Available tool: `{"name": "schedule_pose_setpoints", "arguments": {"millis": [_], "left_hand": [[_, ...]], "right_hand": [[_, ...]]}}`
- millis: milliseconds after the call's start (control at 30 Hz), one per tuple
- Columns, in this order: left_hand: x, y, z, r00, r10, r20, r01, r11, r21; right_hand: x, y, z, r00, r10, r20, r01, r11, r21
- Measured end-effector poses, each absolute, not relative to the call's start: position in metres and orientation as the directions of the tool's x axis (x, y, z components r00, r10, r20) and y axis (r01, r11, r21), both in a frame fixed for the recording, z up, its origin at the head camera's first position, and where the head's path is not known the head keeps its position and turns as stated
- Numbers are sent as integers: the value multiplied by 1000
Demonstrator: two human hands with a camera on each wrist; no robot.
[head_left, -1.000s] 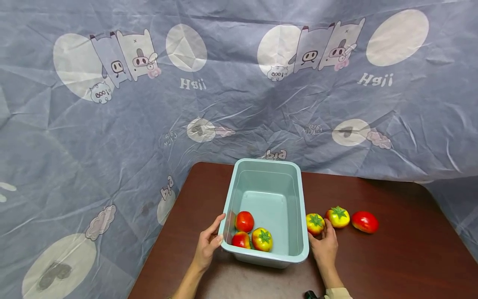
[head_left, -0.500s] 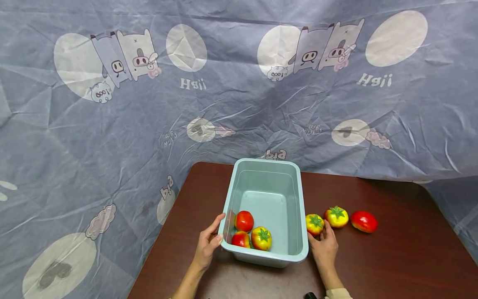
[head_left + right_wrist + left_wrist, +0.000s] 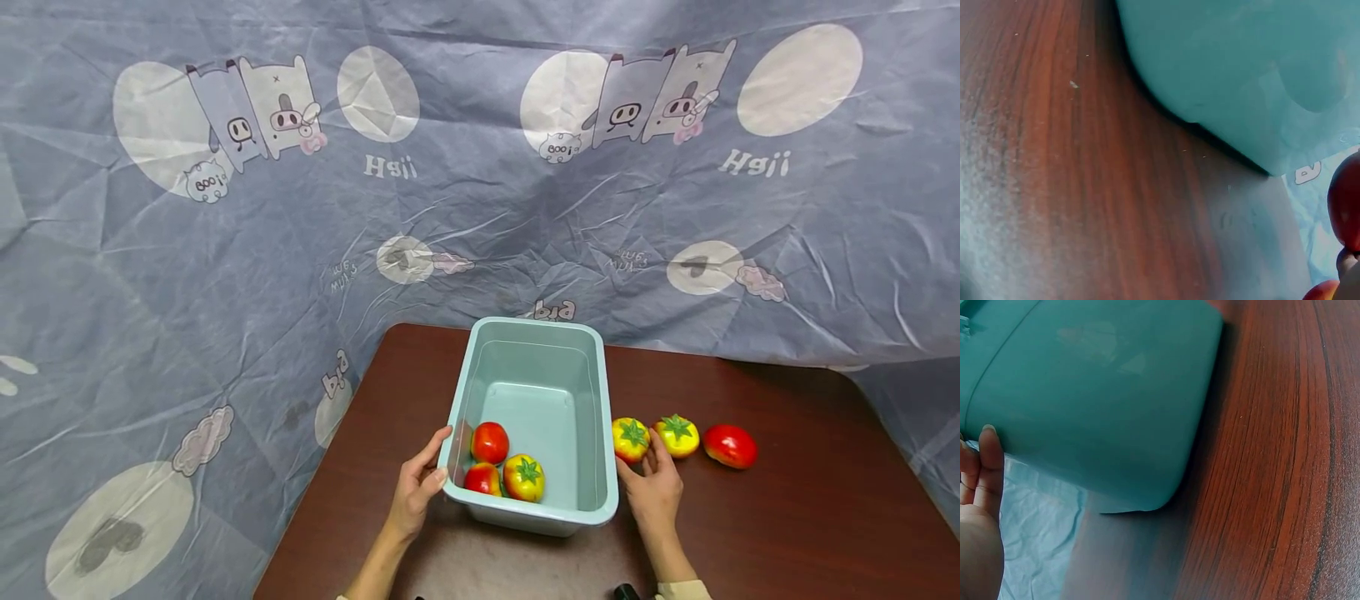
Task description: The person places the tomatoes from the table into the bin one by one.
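A grey-green plastic bin (image 3: 543, 417) stands on the table with three tomatoes inside, a red tomato (image 3: 490, 442), a partly hidden red one (image 3: 483, 479) and a yellow-red one with green leaves (image 3: 524, 477). My left hand (image 3: 415, 492) grips the bin's near left side, thumb at the rim. Just outside the bin's right wall, my right hand (image 3: 654, 492) holds a yellow-red tomato (image 3: 630, 440) between thumb and fingers. That held tomato (image 3: 1346, 203) shows red at the edge of the right wrist view, where most of the hand is cut off.
Right of the held tomato lie another yellow-red tomato (image 3: 677, 437) and a red one (image 3: 730, 446). The dark brown table (image 3: 810, 500) ends at a patterned grey cloth (image 3: 480, 192) hanging behind and to the left. A small black object (image 3: 624, 592) shows near my right sleeve.
My right hand has raised or pushed its tomato slightly away from me, along the bin's side. The left hand and the bin stay nearly where they were.
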State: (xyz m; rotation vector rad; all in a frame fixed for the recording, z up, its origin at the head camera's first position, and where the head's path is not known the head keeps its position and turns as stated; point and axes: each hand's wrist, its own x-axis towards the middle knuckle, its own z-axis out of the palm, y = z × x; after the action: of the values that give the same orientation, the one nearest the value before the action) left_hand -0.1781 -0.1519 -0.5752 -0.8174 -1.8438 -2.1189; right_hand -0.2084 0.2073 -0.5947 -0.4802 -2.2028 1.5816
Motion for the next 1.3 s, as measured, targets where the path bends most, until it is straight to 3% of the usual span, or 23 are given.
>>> {"name": "schedule_pose_setpoints", "arguments": {"millis": [500,800,1300], "left_hand": [[-178,-153,-573,-828,190,528,501,-176,848],[-180,-153,-575,-825,191,533,504,-181,845],[-180,-153,-575,-828,182,531,507,-161,846]], "right_hand": [[-197,205,-561,-858,503,105,39,267,-963],[-196,200,-537,-830,528,179,-40,265,-963],[-190,184,-506,-850,498,169,-188,13,-982]]}}
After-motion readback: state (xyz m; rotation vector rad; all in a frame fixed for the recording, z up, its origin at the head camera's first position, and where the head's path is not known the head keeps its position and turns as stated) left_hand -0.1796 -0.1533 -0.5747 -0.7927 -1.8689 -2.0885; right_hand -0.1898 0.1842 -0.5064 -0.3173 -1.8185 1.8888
